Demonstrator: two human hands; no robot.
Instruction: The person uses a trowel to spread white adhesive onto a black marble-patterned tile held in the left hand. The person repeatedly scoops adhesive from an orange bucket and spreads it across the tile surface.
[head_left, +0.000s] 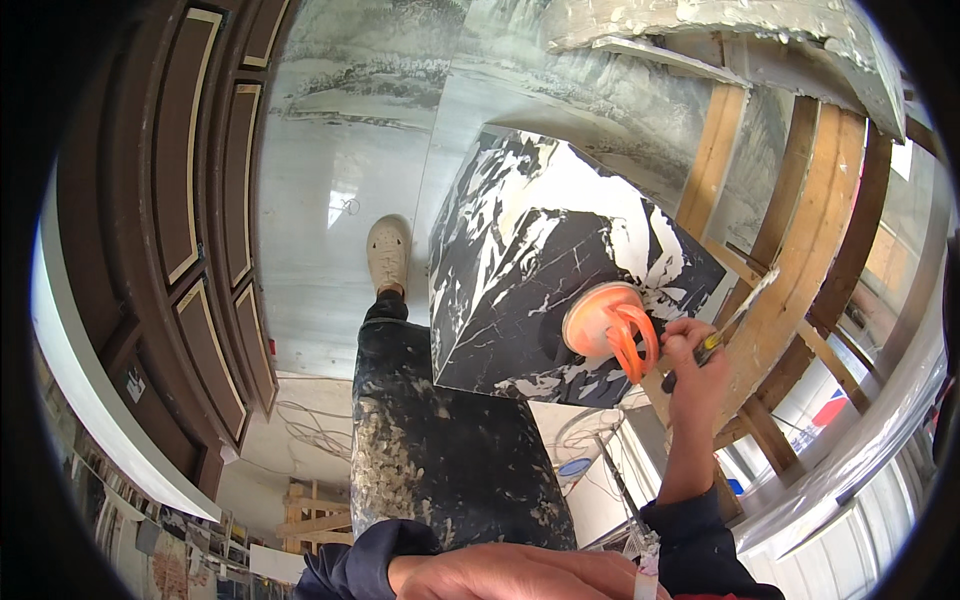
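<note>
While the right hand holds a scraper, a basin perhaps shows.

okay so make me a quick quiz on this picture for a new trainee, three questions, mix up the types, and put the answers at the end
1. Multiple choice. What colour is the suction lifter on the black-and-white marbled block?
a) blue
b) orange
c) green

2. True or false. The right hand holds a tool with some yellow on its handle.

3. Short answer. What footwear shows to the left of the block in the picture?

Key:
1. b, orange.
2. True; the yellow part shows beside the fingers.
3. A pale clog with small holes in its top.
</note>
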